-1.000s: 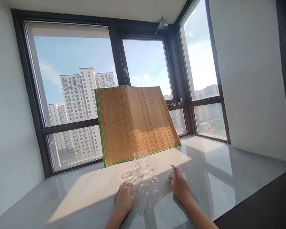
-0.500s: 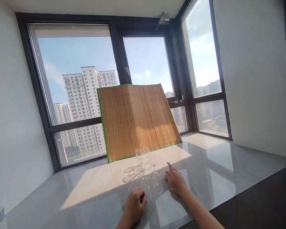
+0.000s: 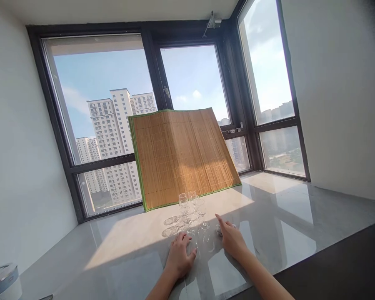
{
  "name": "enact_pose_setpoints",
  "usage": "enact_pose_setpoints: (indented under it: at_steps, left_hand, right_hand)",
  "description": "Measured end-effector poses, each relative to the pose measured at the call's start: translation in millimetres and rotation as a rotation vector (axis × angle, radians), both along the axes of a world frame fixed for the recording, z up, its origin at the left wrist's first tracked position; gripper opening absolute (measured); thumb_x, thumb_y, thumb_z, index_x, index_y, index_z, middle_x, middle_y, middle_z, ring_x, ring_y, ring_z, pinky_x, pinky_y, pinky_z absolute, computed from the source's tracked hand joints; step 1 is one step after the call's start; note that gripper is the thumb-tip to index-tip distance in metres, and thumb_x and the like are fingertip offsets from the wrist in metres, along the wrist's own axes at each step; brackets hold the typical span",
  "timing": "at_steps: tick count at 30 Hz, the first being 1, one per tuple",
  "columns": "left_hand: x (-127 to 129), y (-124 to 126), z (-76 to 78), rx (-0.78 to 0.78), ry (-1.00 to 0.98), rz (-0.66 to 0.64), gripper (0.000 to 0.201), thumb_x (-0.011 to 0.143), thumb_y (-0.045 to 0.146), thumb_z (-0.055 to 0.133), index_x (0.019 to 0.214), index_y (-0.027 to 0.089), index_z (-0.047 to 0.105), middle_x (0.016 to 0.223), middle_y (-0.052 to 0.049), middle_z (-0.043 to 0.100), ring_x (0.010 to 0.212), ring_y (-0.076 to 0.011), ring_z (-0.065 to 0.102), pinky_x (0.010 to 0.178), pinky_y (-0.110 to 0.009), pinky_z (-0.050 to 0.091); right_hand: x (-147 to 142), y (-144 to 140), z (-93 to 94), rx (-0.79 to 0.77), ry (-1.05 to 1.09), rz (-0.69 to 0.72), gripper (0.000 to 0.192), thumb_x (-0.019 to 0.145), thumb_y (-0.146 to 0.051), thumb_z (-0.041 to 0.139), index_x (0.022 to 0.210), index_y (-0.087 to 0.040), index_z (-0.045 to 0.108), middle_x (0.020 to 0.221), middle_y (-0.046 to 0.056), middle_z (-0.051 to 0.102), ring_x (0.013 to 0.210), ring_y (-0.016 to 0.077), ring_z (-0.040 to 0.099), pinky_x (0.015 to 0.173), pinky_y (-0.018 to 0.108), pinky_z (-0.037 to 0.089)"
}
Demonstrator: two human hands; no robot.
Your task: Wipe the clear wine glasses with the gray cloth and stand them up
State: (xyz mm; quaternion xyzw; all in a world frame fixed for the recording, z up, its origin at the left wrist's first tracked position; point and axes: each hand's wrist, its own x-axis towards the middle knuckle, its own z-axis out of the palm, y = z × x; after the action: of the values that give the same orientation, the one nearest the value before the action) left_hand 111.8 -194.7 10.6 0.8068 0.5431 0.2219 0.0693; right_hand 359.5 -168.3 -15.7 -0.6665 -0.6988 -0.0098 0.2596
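Note:
Several small clear stemmed glasses [image 3: 201, 213] stand close together on the glossy windowsill, their shadows falling to the left. My left hand [image 3: 180, 255] is just in front of the nearest glass, thumb and fingers apart. Whether its fingertips touch that glass's foot I cannot tell. To the right of the glasses, my right hand [image 3: 233, 239] rests low over the sill with its index finger stretched forward. A crumpled white cloth or tissue [image 3: 219, 230] shows under its curled fingers.
A bamboo mat [image 3: 187, 154] with green edging leans against the window behind the glasses. At the lower left stands a white and blue tub [image 3: 4, 279]. The pale sill [image 3: 121, 258] ends at a dark front edge on the right.
My left hand has moved forward to the nearest glass, and its fingers have opened from a loose curl. My right hand stays almost in place. The view has shifted slightly.

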Motion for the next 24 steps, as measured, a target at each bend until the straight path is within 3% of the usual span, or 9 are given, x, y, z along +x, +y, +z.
enact_pose_setpoints:
  at_steps: [2, 7, 10, 15, 19, 24]
  left_hand:
    - [-0.4, 7.6, -4.9, -0.036, 0.031, 0.025, 0.057, 0.082, 0.049, 0.049, 0.133, 0.024, 0.054, 0.144, -0.007, 0.045, 0.132, -0.0274, 0.039, 0.112, -0.038, 0.028]
    - [1.9, 26.9, -11.1, -0.063, 0.104, 0.045, 0.065, 0.084, 0.055, 0.045, 0.144, 0.030, 0.043, 0.157, -0.005, 0.030, 0.143, -0.0297, 0.025, 0.119, -0.048, 0.012]
    - [7.8, 32.7, -8.3, -0.072, 0.129, 0.046, 0.064, 0.085, 0.056, 0.042, 0.143, 0.029, 0.045, 0.155, -0.006, 0.035, 0.143, -0.0293, 0.026, 0.118, -0.051, 0.009]
    - [8.5, 27.6, 0.4, -0.036, 0.162, 0.003, 0.062, 0.085, 0.057, 0.040, 0.139, 0.029, 0.050, 0.147, -0.005, 0.046, 0.138, -0.0299, 0.035, 0.118, -0.052, 0.008]
    - [-24.5, 24.5, 7.1, -0.016, 0.205, -0.061, 0.059, 0.083, 0.061, 0.043, 0.133, 0.033, 0.056, 0.141, -0.004, 0.054, 0.134, -0.0304, 0.039, 0.117, -0.053, 0.007]
    - [-102.9, 46.9, 11.9, -0.047, 0.234, 0.184, 0.053, 0.085, 0.052, 0.042, 0.130, 0.029, 0.059, 0.140, -0.005, 0.055, 0.134, -0.0305, 0.039, 0.117, -0.052, 0.006]
  right_hand:
    - [1.3, -2.0, 1.1, -0.028, 0.005, 0.008, 0.075, 0.081, 0.002, 0.032, 0.152, -0.021, 0.024, 0.110, 0.014, 0.062, 0.092, 0.0225, 0.060, 0.081, 0.032, 0.039]
    - [2.0, -7.1, 3.3, 0.021, 0.043, 0.082, 0.066, 0.085, -0.012, 0.040, 0.150, -0.016, 0.029, 0.109, 0.015, 0.064, 0.109, 0.0273, 0.054, 0.086, 0.033, 0.036]
    - [3.4, -8.2, 4.2, 0.017, 0.092, 0.107, 0.063, 0.086, -0.019, 0.044, 0.149, -0.017, 0.033, 0.110, 0.014, 0.065, 0.113, 0.0280, 0.051, 0.086, 0.034, 0.035]
    - [8.1, -4.9, 2.4, -0.008, 0.115, 0.076, 0.063, 0.084, -0.009, 0.042, 0.146, -0.017, 0.035, 0.113, 0.014, 0.063, 0.109, 0.0259, 0.054, 0.083, 0.032, 0.035]
    - [10.6, -1.7, -2.2, -0.012, 0.118, 0.072, 0.063, 0.083, -0.007, 0.041, 0.144, -0.018, 0.036, 0.111, 0.013, 0.062, 0.102, 0.0253, 0.057, 0.079, 0.030, 0.036]
    - [12.6, 1.9, -8.4, -0.002, 0.130, 0.054, 0.062, 0.084, -0.009, 0.042, 0.145, -0.018, 0.034, 0.110, 0.013, 0.061, 0.097, 0.0250, 0.059, 0.078, 0.031, 0.036]
